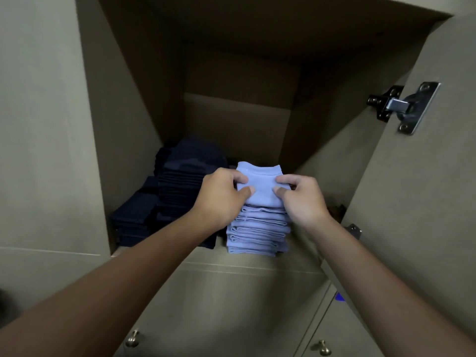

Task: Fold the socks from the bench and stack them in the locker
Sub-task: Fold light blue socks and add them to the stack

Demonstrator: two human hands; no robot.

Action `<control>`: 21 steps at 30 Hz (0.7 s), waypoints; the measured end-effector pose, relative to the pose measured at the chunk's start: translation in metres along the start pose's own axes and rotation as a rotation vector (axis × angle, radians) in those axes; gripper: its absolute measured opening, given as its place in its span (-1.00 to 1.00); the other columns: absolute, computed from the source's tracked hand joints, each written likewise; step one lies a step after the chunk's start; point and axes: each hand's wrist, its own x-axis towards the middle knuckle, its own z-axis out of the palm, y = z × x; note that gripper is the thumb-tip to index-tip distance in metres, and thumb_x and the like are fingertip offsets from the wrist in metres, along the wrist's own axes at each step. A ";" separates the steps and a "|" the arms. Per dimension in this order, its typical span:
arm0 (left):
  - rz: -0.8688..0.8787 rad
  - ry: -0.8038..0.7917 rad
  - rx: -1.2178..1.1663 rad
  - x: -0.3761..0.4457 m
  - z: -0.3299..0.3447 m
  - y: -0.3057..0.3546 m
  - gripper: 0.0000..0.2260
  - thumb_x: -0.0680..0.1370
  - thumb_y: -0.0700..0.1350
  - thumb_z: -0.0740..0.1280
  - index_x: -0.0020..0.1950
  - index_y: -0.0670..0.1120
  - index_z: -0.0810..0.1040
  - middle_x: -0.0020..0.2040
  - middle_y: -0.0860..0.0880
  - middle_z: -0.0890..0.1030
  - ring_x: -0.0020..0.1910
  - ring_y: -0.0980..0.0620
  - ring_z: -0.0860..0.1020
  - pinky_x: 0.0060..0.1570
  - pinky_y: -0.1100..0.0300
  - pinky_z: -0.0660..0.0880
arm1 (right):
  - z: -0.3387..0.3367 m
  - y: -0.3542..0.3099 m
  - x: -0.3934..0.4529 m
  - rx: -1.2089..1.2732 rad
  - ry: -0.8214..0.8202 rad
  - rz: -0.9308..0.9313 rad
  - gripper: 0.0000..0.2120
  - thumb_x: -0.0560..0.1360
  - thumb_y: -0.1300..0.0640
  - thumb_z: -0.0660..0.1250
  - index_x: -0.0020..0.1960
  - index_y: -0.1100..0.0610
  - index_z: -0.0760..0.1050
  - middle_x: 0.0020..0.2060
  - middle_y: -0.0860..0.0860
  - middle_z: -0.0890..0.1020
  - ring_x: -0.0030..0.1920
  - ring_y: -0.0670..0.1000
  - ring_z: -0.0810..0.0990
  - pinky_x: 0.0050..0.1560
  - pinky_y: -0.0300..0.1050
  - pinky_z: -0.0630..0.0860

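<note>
Brass-coloured round knobs [132,338] sit on the beige cabinet fronts nearest us, low in the view, with a second one [322,347] further right. Above them both our bare forearms reach up into the open beige locker compartment [231,119]. Our left hand [221,194] pinches the left edge of a folded light-blue sock [260,184], thumb and fingertips closed on the fabric. Our right hand [304,199] grips the sock's right edge the same way, thumb under, fingers curled on top. That sock lies on top of a tall stack of folded light-blue socks [257,230] standing at the front edge of the locker shelf, right of centre; whether it rests fully on the pile or is held just above it, we cannot tell. Just left of the blue pile, and touching it low down, are stacks of folded dark navy socks [180,181], one tall pile behind and a shorter one [134,217] nearer the left wall. On the right, the open locker door [425,202] swings toward us, carrying a metal hinge [401,106] with dark screws. Deeper in, the locker's back wall lies in shadow.
</note>
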 end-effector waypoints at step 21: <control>0.320 -0.014 0.526 -0.046 -0.037 0.008 -0.77 0.66 0.06 0.24 0.28 0.05 0.50 0.16 0.07 0.59 0.12 0.00 0.56 0.09 -0.02 0.54 | -0.008 -0.027 -0.034 -0.240 0.021 -0.380 -0.87 0.62 0.09 0.29 0.00 -0.04 0.61 -0.05 -0.17 0.66 0.07 -0.09 0.56 0.06 -0.13 0.44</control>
